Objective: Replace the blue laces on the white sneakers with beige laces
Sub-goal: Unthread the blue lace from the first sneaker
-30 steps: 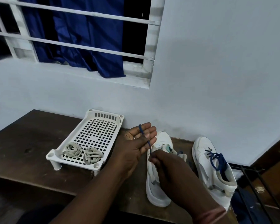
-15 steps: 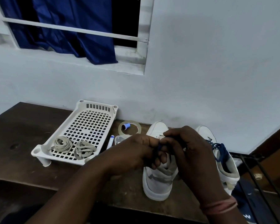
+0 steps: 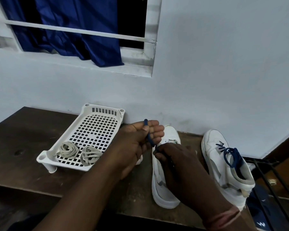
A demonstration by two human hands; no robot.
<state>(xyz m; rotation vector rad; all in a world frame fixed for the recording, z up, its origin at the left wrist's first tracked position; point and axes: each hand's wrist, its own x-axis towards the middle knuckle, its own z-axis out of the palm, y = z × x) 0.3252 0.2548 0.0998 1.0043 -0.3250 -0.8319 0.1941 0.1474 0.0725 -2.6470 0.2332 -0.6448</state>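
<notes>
Here, the left hand (image 3: pixel 140 140), fingers extended, has a blue lace (image 3: pixel 149 138) wound over them; the right hand (image 3: pixel 175 160) pinches that lace above a sneaker (image 3: pixel 163 194). Beige laces (image 3: pixel 78 152) lie left of both.

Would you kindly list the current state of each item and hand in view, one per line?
Blue lace: wrapped around the left hand's fingers.
Left hand: palm up, lace looped over it.
Right hand: pinches the lace over the near sneaker.
Near sneaker: upright, mostly hidden by the right hand.
Far sneaker: still laced in blue.
Beige laces: two coiled bundles in the tray.
Tray: on the table.
</notes>
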